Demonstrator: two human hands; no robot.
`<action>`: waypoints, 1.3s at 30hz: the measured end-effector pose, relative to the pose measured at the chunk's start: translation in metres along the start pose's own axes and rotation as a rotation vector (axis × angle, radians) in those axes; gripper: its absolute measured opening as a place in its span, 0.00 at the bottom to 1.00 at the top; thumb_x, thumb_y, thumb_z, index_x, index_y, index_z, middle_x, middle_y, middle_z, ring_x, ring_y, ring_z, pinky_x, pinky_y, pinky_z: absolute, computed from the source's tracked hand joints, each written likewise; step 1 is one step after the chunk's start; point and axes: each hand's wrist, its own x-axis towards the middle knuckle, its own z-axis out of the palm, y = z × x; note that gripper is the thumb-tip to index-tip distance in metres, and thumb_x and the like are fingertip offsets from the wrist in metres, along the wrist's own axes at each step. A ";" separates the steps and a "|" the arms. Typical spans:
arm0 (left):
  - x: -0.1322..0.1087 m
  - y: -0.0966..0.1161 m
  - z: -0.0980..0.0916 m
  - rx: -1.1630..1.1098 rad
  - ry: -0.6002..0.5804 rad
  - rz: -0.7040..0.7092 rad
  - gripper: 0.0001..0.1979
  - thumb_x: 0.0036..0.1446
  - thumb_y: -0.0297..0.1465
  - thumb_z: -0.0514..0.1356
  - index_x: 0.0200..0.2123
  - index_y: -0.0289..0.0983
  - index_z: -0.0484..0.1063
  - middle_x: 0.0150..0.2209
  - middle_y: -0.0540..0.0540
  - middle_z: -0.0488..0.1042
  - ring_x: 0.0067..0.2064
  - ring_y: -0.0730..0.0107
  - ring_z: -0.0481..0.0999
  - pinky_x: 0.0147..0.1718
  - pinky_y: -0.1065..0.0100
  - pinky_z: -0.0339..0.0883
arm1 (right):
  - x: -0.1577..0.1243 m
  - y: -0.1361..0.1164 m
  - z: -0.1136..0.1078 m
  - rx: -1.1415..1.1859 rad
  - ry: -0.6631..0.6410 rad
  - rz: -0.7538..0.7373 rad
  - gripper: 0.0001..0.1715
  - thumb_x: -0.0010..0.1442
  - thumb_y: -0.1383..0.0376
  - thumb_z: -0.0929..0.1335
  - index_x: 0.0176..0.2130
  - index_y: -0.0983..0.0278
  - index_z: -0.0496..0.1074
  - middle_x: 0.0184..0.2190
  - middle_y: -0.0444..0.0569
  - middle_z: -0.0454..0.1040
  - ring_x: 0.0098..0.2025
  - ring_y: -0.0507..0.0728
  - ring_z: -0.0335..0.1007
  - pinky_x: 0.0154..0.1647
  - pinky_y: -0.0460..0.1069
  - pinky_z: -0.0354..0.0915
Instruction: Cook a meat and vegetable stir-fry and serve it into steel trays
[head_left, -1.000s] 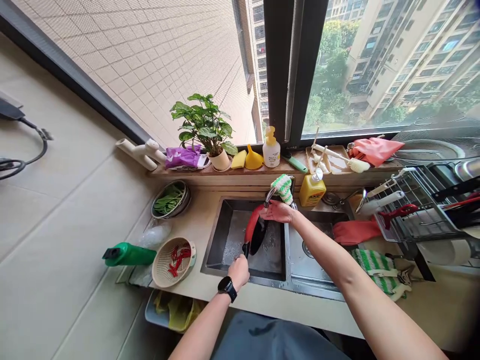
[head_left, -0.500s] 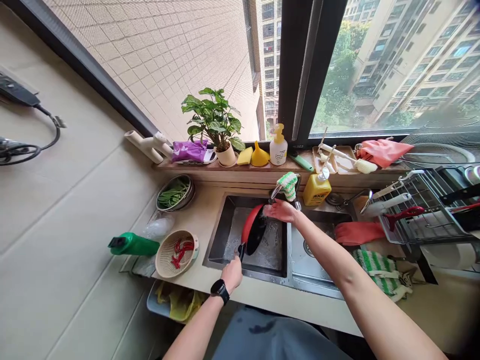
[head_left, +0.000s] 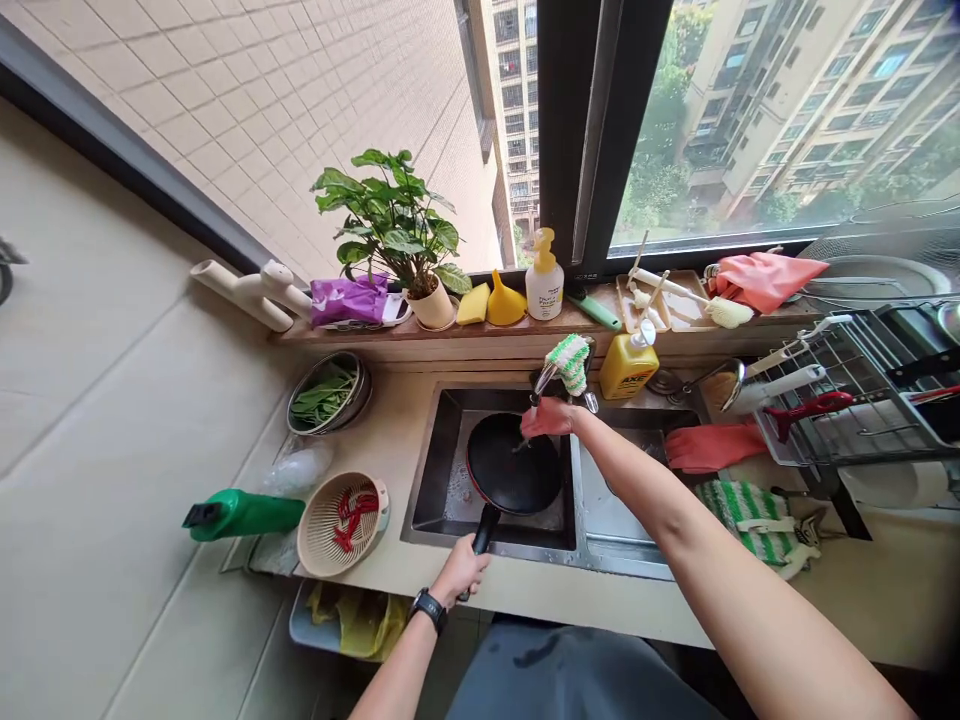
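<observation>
Within counter (head_left: 600,600), sink (head_left: 487,549); over its left half, black pan (head_left: 517,478), open side up, presumably so inside faces faucet (head_left: 547,377); handle (head_left: 487,528) crosses sink's front edge, likely for easy reach. Left hand (head_left: 459,572) closed around handle, steadying pan. Right hand (head_left: 550,415) partly open beside faucet tip; any hold unclear.

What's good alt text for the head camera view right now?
A person's left hand holds a black frying pan by its handle over a sink basin; the right hand is beside the faucet. A colander of red chilies sits left.
</observation>
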 end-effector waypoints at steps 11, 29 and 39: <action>0.001 -0.045 0.026 -0.357 -0.155 0.049 0.30 0.47 0.46 0.73 0.36 0.43 0.55 0.21 0.66 0.53 0.14 0.87 0.50 0.13 0.80 0.47 | 0.025 -0.013 -0.011 -0.028 -0.157 0.130 0.36 0.75 0.49 0.54 0.44 0.75 0.76 0.41 0.69 0.81 0.43 0.64 0.82 0.52 0.61 0.75; 0.008 -0.045 0.040 -0.676 -0.409 -0.019 0.25 0.42 0.39 0.72 0.35 0.42 0.58 0.20 0.65 0.55 0.14 0.88 0.45 0.14 0.80 0.41 | 0.048 -0.020 0.002 -0.143 -0.156 0.225 0.32 0.73 0.50 0.58 0.46 0.74 0.77 0.45 0.72 0.81 0.46 0.68 0.82 0.52 0.62 0.76; 0.002 -0.017 0.030 -0.737 -0.457 -0.067 0.26 0.43 0.38 0.74 0.35 0.42 0.59 0.20 0.65 0.53 0.16 0.89 0.43 0.15 0.80 0.36 | 0.043 -0.004 -0.002 -0.161 0.345 -0.089 0.17 0.73 0.55 0.64 0.43 0.65 0.75 0.41 0.58 0.82 0.45 0.60 0.79 0.54 0.56 0.73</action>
